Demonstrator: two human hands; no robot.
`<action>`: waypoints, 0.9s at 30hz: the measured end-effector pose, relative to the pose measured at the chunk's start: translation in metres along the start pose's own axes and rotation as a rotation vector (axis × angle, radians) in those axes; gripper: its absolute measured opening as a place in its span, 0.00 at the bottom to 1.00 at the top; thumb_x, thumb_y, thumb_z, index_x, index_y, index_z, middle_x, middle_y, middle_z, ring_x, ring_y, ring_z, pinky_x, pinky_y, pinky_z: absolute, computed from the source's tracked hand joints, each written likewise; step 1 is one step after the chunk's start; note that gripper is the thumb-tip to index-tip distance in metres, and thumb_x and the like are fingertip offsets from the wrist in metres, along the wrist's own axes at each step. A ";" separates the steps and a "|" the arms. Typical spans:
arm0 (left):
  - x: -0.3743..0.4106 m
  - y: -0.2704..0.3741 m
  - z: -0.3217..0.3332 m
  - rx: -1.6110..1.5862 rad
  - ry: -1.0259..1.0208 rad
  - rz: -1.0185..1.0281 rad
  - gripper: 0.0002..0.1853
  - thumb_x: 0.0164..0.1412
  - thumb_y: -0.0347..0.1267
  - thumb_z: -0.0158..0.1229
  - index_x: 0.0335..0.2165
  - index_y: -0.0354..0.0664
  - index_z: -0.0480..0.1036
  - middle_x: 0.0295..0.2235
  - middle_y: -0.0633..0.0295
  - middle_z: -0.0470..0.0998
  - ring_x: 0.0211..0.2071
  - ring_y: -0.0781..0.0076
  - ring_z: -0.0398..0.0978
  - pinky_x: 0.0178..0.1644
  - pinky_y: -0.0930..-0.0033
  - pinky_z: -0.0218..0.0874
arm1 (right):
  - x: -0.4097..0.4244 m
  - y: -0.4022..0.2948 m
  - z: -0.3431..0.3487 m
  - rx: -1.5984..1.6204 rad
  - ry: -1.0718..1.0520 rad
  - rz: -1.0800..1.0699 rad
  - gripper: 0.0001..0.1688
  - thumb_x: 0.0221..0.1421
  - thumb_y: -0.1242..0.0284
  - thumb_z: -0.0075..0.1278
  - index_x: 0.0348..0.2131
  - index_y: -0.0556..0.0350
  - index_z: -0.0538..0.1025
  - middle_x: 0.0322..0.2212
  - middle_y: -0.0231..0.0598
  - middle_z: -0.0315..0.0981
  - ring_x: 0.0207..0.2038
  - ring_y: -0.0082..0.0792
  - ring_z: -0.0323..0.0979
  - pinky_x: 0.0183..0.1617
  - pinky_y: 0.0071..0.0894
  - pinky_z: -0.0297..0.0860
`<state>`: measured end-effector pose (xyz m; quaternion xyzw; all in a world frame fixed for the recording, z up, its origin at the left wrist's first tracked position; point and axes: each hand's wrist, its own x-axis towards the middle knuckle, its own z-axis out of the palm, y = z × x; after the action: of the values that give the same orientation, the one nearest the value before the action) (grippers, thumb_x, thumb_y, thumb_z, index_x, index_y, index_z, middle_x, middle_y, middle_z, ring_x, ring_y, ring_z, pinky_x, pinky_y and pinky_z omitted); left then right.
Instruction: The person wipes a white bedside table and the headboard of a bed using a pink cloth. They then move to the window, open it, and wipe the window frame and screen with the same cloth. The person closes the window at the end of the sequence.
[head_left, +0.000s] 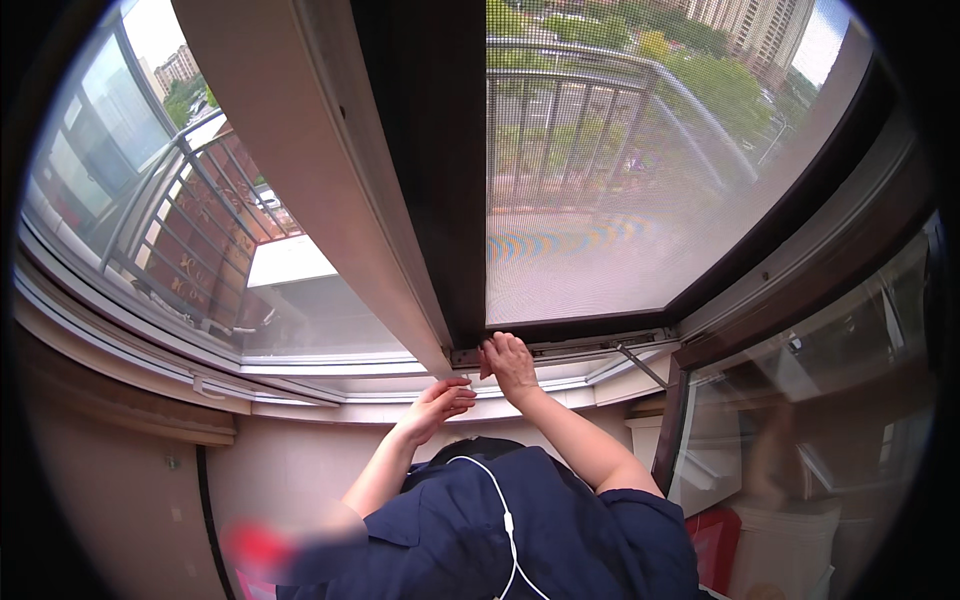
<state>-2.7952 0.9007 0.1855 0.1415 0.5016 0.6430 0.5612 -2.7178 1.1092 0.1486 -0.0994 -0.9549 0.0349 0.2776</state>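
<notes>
My right hand (511, 366) is at the lower corner of a dark-framed insect screen (577, 277), its fingers bent down against the bottom frame rail (577, 346). Its fingertips are partly hidden, so I cannot tell whether anything is pinched there. Just left of it and lower, my left hand (435, 409) is raised beside the foot of a pale window post (375, 195). The left fingers are loosely curled and apart, with no object visible in them. A metal stay arm (637, 364) runs from the rail to an open, brown-framed glass sash (810, 420) on the right.
A fixed glass pane (322, 315) lies left of the post. Below it runs the white window sill (300, 409). Outside stand metal railings (217, 180). A white cable (508, 521) hangs over my dark shirt (450, 517). A blurred red patch shows at lower left.
</notes>
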 end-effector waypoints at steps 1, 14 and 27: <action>0.000 0.002 0.002 0.006 0.000 -0.005 0.21 0.71 0.38 0.45 0.56 0.38 0.63 0.49 0.53 0.74 0.48 0.66 0.74 0.56 0.65 0.64 | -0.003 0.011 -0.009 -0.040 0.027 0.007 0.09 0.51 0.66 0.52 0.31 0.49 0.72 0.32 0.37 0.64 0.39 0.36 0.67 0.45 0.34 0.65; -0.004 0.005 0.004 0.006 -0.021 -0.006 0.21 0.71 0.36 0.45 0.57 0.36 0.62 0.49 0.53 0.74 0.49 0.66 0.74 0.56 0.67 0.64 | -0.090 0.185 -0.080 -0.268 0.055 0.247 0.14 0.48 0.71 0.55 0.38 0.49 0.78 0.40 0.38 0.68 0.47 0.41 0.68 0.51 0.41 0.66; 0.032 0.023 0.068 0.210 -0.219 0.002 0.29 0.69 0.41 0.50 0.62 0.43 0.54 0.57 0.54 0.64 0.57 0.66 0.66 0.59 0.64 0.61 | -0.059 0.075 -0.101 2.117 0.334 0.786 0.24 0.58 0.71 0.53 0.53 0.53 0.68 0.47 0.41 0.71 0.50 0.41 0.72 0.55 0.42 0.71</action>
<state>-2.7686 0.9646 0.2233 0.2692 0.5020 0.5682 0.5939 -2.6023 1.1711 0.1939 -0.1109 -0.3002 0.8934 0.3154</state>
